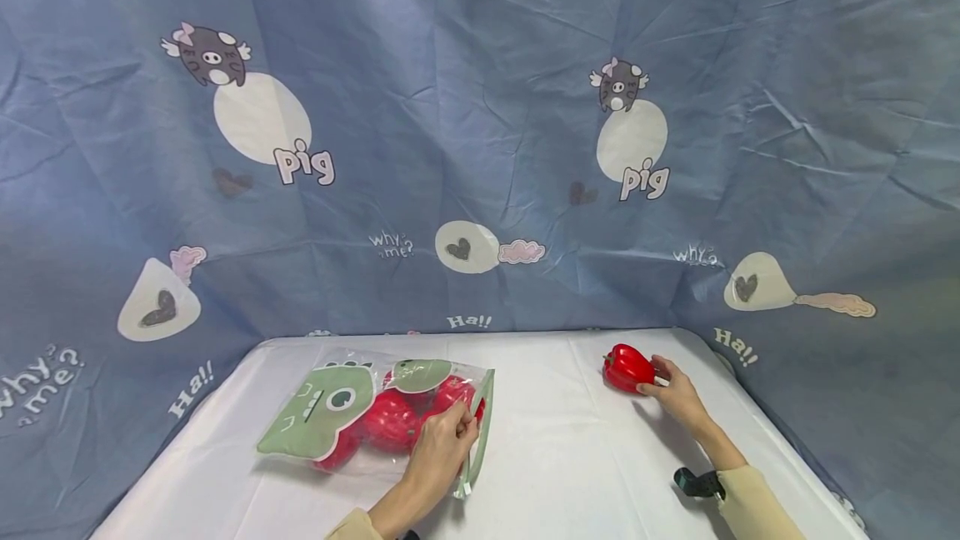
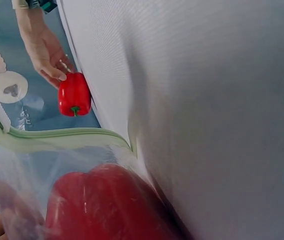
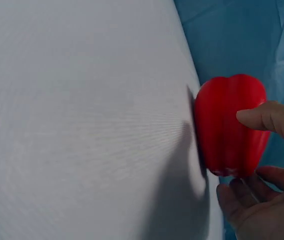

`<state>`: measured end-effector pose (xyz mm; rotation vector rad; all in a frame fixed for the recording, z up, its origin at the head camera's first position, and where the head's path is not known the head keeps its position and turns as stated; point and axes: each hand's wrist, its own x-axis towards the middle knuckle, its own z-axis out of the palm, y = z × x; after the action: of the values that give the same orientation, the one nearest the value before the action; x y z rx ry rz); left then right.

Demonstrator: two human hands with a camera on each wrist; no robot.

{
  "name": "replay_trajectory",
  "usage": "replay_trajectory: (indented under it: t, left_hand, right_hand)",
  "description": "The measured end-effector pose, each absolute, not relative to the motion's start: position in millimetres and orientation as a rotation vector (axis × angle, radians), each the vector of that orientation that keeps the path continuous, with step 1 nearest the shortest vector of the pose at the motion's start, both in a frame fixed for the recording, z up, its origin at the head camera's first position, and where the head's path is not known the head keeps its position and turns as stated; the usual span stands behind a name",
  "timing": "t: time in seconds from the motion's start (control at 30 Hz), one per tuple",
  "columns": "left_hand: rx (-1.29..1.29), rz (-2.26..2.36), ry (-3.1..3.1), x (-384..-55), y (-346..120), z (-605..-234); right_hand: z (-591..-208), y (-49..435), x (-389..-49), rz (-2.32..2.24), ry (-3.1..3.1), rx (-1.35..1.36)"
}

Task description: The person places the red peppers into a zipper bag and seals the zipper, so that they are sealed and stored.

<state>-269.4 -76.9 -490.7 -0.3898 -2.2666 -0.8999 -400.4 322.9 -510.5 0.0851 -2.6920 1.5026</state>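
Observation:
On the left of the head view lies a clear zip bag [image 1: 300, 432] with a green dinosaur print and a green zip edge; several red bell peppers [image 1: 390, 422] are inside. My left hand [image 1: 438, 448] pinches the bag near its opening on the right side. In the left wrist view, the green zip edge [image 2: 71, 135] curves above a pepper [image 2: 106, 205] seen through the film. Farther right, my right hand [image 1: 678, 397] holds a single red bell pepper [image 1: 627, 368] by its end. Its thumb lies on the pepper's side [image 3: 227, 125] in the right wrist view, with the other fingers curled by the lower end.
A white cloth [image 1: 551, 432] covers the table. Behind and at both sides hangs a blue curtain [image 1: 517, 140] printed with pigs and words. The single pepper is near the table's far right corner. A dark band [image 1: 697, 483] circles the right wrist.

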Motion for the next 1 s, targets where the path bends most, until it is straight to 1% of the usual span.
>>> replay_trajectory:
  t: [0.17,0.53,1.0]
  left_hand:
    - [-0.394,-0.869,-2.235,-269.7,-76.9,-492.5]
    - [-0.448,-0.846,-2.158,-272.3,-77.6,-495.0]
    - [-0.379,-0.892,-2.269,-269.4,-78.1,-491.5]
  right_hand:
    - [-517.4,321.6,-401.4,1.444,-2.708,0.045]
    - [-524.0,315.1,-403.4,1.418,-2.661,0.056]
    - [-522.2,303.7,-401.5,1.365,-2.646,-0.003]
